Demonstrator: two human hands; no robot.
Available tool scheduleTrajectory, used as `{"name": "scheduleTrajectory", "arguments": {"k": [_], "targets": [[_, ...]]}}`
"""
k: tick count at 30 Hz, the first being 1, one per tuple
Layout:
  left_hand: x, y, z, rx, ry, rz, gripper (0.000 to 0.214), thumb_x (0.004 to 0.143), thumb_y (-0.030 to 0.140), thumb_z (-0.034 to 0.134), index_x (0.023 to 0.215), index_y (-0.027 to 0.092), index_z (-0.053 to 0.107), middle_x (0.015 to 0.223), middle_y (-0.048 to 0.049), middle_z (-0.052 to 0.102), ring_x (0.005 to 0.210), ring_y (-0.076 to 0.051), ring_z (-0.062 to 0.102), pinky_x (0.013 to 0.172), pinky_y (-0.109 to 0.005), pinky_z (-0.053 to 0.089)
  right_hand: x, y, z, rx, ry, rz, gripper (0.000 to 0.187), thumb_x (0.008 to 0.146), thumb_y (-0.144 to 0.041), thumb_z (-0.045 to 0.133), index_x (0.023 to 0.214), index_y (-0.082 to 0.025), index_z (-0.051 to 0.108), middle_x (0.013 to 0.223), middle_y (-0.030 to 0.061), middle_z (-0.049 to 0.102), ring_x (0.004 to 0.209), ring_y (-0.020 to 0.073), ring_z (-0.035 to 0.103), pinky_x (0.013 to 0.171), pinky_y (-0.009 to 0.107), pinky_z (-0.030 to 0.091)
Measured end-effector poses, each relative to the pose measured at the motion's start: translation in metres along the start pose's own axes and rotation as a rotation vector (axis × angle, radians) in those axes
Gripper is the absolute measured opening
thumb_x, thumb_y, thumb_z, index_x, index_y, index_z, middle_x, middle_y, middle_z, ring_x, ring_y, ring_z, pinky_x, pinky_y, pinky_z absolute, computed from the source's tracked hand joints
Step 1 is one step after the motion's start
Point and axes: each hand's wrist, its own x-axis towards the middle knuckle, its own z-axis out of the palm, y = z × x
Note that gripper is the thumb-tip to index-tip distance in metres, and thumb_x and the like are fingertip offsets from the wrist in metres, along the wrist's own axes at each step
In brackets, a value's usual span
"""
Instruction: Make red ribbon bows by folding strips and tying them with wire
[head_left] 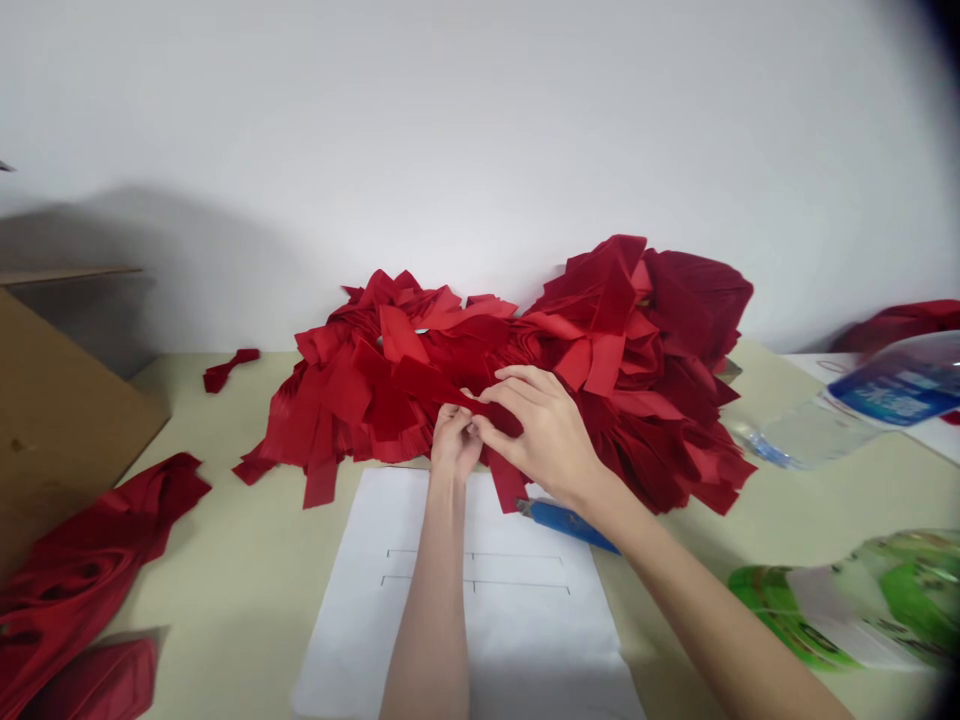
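Observation:
A big heap of red ribbon bows (600, 350) lies against the white wall on the pale table (240, 560). My left hand (454, 445) is closed in a pinch on a red ribbon strip (504, 470) at the heap's front edge. My right hand (544, 425) lies over the same strip, fingers curled and pressing it near the left fingertips. Below both hands lies a white paper sheet (480, 610) with thin drawn lines. A blue tool (570, 522), partly hidden under my right wrist, rests by the paper's top right corner.
A cardboard box (52, 420) stands at the left, with red cloth (90, 560) bunched in front of it. A single red bow (229, 368) lies apart at the back left. At the right lie a clear plastic bottle (862, 400) and a green plastic packet (855, 600).

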Motion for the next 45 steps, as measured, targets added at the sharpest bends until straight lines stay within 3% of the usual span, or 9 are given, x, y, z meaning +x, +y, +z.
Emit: {"name": "scheduleTrajectory", "arguments": {"k": [3, 6, 12, 23, 27, 31, 35, 40, 45], "targets": [[0.0, -0.001, 0.0, -0.02, -0.012, 0.002, 0.023, 0.089, 0.029, 0.053, 0.106, 0.013, 0.056, 0.097, -0.0056, 0.061, 0.077, -0.014, 0.06, 0.065, -0.03, 0.053, 0.002, 0.002, 0.002, 0.001, -0.01, 0.007, 0.012, 0.081, -0.023, 0.059, 0.086, -0.016, 0.066, 0.09, 0.0045, 0.07, 0.103, 0.0238, 0.056, 0.09, 0.037, 0.042], [-0.001, -0.001, 0.002, -0.035, -0.045, -0.011, 0.016, 0.087, 0.027, 0.056, 0.093, 0.012, 0.058, 0.082, -0.0011, 0.06, 0.062, -0.009, 0.056, 0.055, -0.024, 0.049, 0.002, 0.006, 0.004, -0.006, -0.015, -0.005, 0.01, 0.079, -0.021, 0.059, 0.084, -0.016, 0.066, 0.09, 0.0059, 0.069, 0.1, 0.0234, 0.056, 0.086, 0.037, 0.043], [-0.004, 0.002, 0.007, -0.062, -0.139, -0.044, 0.024, 0.058, 0.02, 0.08, 0.063, 0.015, 0.058, 0.054, 0.007, 0.048, 0.046, -0.004, 0.045, 0.052, -0.018, 0.041, 0.001, 0.009, 0.007, -0.065, 0.061, -0.107, 0.012, 0.08, -0.016, 0.056, 0.083, -0.014, 0.066, 0.086, 0.0065, 0.068, 0.093, 0.0212, 0.058, 0.086, 0.036, 0.043], [-0.006, 0.003, 0.009, -0.077, -0.168, -0.052, 0.033, 0.046, 0.026, 0.086, 0.058, 0.015, 0.058, 0.056, 0.0054, 0.05, 0.055, -0.007, 0.051, 0.057, -0.019, 0.043, 0.005, 0.007, 0.003, -0.131, 0.113, -0.197, 0.016, 0.083, -0.013, 0.051, 0.082, -0.016, 0.067, 0.078, 0.0023, 0.07, 0.088, 0.018, 0.06, 0.087, 0.036, 0.041], [-0.007, 0.001, 0.008, -0.059, -0.132, -0.066, 0.026, 0.06, 0.026, 0.081, 0.062, 0.013, 0.058, 0.055, 0.0056, 0.049, 0.051, -0.006, 0.048, 0.054, -0.019, 0.044, 0.007, 0.006, 0.001, -0.135, 0.099, -0.202, 0.015, 0.082, -0.014, 0.052, 0.079, -0.015, 0.066, 0.077, 0.0024, 0.07, 0.089, 0.0185, 0.06, 0.087, 0.036, 0.04], [-0.007, -0.001, 0.006, -0.024, -0.073, -0.094, 0.02, 0.087, 0.029, 0.055, 0.096, 0.012, 0.059, 0.088, -0.0033, 0.061, 0.07, -0.012, 0.059, 0.063, -0.028, 0.051, 0.008, 0.006, 0.001, -0.13, 0.083, -0.183, 0.017, 0.082, -0.013, 0.051, 0.082, -0.016, 0.067, 0.078, 0.0027, 0.071, 0.09, 0.0189, 0.06, 0.088, 0.036, 0.04], [-0.006, -0.001, 0.006, -0.015, -0.044, -0.113, 0.027, 0.089, 0.03, 0.053, 0.11, 0.014, 0.055, 0.104, -0.0073, 0.06, 0.084, -0.017, 0.061, 0.07, -0.034, 0.053, 0.007, 0.005, 0.002, -0.123, 0.05, -0.171, 0.018, 0.082, -0.014, 0.05, 0.082, -0.017, 0.068, 0.079, 0.0036, 0.071, 0.092, 0.0197, 0.059, 0.089, 0.037, 0.039], [-0.008, 0.003, 0.012, -0.044, -0.035, -0.096, 0.013, 0.079, 0.022, 0.066, 0.074, 0.012, 0.058, 0.06, 0.0048, 0.052, 0.05, -0.006, 0.049, 0.049, -0.018, 0.042, 0.008, 0.004, 0.002, -0.158, 0.03, -0.175, 0.021, 0.086, -0.015, 0.047, 0.082, -0.017, 0.068, 0.078, 0.0039, 0.07, 0.094, 0.0201, 0.058, 0.089, 0.038, 0.039], [-0.01, 0.004, 0.012, -0.075, -0.046, -0.083, 0.032, 0.063, 0.016, 0.076, 0.05, 0.014, 0.046, 0.047, 0.0082, 0.039, 0.042, -0.003, 0.038, 0.044, -0.017, 0.033, 0.009, 0.001, 0.002, -0.206, -0.024, -0.222, 0.023, 0.088, -0.014, 0.046, 0.083, -0.012, 0.068, 0.079, 0.0073, 0.07, 0.098, 0.0218, 0.058, 0.09, 0.039, 0.039]]}}
